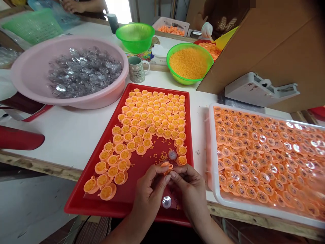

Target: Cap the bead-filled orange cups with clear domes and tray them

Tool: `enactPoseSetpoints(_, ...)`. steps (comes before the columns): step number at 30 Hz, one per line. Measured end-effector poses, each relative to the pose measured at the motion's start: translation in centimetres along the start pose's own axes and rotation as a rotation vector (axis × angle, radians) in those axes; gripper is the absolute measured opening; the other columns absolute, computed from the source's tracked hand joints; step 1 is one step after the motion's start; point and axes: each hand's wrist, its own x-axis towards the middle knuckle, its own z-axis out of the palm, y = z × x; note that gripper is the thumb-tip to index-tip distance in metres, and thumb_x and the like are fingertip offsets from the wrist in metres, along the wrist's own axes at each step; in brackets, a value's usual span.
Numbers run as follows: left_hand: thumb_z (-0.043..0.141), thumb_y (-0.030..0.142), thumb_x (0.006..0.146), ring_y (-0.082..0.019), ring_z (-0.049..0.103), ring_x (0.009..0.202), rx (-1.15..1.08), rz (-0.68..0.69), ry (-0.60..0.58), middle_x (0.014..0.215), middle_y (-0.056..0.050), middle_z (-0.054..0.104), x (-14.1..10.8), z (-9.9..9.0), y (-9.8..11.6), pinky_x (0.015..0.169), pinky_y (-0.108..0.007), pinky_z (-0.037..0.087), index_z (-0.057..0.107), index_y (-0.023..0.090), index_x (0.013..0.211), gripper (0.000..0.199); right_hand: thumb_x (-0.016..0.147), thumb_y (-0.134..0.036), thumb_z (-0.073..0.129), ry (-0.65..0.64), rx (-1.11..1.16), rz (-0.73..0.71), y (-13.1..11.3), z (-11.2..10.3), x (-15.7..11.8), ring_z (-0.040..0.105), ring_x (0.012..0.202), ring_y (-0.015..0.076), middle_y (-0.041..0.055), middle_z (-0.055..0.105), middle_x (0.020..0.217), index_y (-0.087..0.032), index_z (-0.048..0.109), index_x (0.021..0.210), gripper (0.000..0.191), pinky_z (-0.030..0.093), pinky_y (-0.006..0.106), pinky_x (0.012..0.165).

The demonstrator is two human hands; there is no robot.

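Between the fingertips of both hands is a small orange toy cup (pixel 166 165), partly hidden by the fingers. My left hand (pixel 152 186) pinches it from the left, and my right hand (pixel 190 184) pinches it from the right. Beneath them lies a red tray (pixel 142 169) with many small orange cups on saucers (pixel 149 110), filled with yellow bits. Loose yellow bits (pixel 162 156) are scattered on the tray's bare part. One clear round lid (pixel 172 155) lies just beyond my fingers, and another clear lid (pixel 167 202) lies between my wrists.
A pink basin (pixel 119 91) of clear plastic pieces stands at left, beside a printed mug (pixel 136 69). Behind are a green bowl (pixel 190 81) of yellow bits and another green bowl (pixel 135 38). At right, a white bin (pixel 215 189) holds finished-looking cups beside a cardboard panel (pixel 254 51). Other people work opposite.
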Motion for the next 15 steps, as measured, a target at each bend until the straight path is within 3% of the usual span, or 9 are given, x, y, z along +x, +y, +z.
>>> enactPoseSetpoints(9,0.068,0.03,0.085,-0.019,0.071,0.089,-0.061,-0.119,-0.048,0.091,-0.002,0.076,0.8,-0.4,0.4,0.081,-0.026,0.056,0.07,0.021,0.092,0.011,0.079,-0.029,0.075,0.043,-0.336,-0.23,-0.3,0.0,-0.1,0.063,0.068,0.017,0.002,0.07,0.073,-0.02,0.07,0.077,0.01,0.049,0.027,0.061)
enactPoseSetpoints(15,0.071,0.028,0.083,-0.019,0.071,0.088,-0.099,-0.172,-0.06,0.091,-0.002,0.077,0.9,-0.6,1.1,0.079,-0.026,0.057,0.071,0.022,0.088,0.008,0.084,-0.02,0.068,0.03,-0.557,-0.543,-1.0,-0.4,-0.5,0.063,0.071,0.017,0.0024,0.069,0.075,-0.022,0.071,0.076,0.008,0.049,0.028,0.064)
